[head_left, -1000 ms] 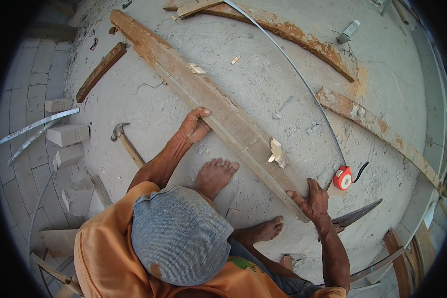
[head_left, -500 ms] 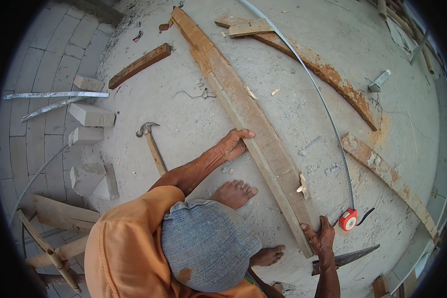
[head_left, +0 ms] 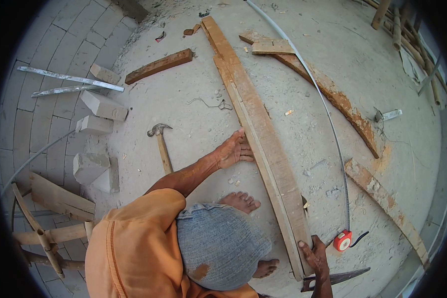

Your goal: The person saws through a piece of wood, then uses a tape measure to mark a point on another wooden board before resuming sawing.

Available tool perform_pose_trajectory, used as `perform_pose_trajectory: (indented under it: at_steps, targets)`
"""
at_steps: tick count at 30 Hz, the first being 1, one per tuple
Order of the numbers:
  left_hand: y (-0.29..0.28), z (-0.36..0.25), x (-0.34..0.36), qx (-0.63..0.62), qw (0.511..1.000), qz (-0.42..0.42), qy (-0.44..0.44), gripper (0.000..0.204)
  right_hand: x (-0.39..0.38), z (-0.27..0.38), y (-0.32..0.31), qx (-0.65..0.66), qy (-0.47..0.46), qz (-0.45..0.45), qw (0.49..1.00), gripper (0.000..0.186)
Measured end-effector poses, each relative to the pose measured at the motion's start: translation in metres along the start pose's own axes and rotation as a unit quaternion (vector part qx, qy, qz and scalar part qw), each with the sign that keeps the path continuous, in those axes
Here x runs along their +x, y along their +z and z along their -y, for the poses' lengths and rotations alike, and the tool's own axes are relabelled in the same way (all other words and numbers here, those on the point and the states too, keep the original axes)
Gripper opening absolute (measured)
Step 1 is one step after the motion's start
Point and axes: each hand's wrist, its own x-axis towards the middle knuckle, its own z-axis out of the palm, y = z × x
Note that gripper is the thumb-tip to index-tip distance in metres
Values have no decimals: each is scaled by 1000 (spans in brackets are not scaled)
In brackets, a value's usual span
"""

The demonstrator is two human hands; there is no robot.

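A long wooden board [head_left: 257, 124] with a narrow strip along one edge lies lengthwise on the dusty floor. My left hand [head_left: 235, 150] is at its left edge, fingers stretched out and apart, thumb tip against the wood. My right hand [head_left: 312, 252] grips the board's near end. Just beyond that hand lies a handsaw [head_left: 345, 276], partly behind my forearm. A claw hammer [head_left: 162, 148] rests left of my left hand. A red tape measure [head_left: 342, 240] lies right of the board, its long blade [head_left: 335, 139] stretched out toward the far side. A denim-covered head [head_left: 218, 243] hides part of my legs.
Several pale blocks [head_left: 104, 104] and metal strips [head_left: 69, 76] lie leftward. A short timber [head_left: 159, 66], a stained plank [head_left: 352, 114] and another plank [head_left: 387, 206] surround the board. Bamboo poles [head_left: 397, 25] are at top right, timber pieces [head_left: 54, 233] at lower left.
The board has swung to stand more lengthwise in view, along with the surroundings as the view shifted. My left hand's fingers have loosened from the board and spread; my right hand stays on it.
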Motion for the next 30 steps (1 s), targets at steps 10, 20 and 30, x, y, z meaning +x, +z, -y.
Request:
perform_pose_trajectory:
  at_steps: [10,20,30]
  targets:
    - [-10,-78,46,-5,968,-206,141,92,-10,-4,11,-89,3,-41,995,59]
    - [7,-49,65,-199,964,-127,121,95,-54,-18,26,-261,-2,-184,948,62]
    - [7,-30,74,-302,917,119,233,75,-55,-5,30,-3,-44,-32,999,100]
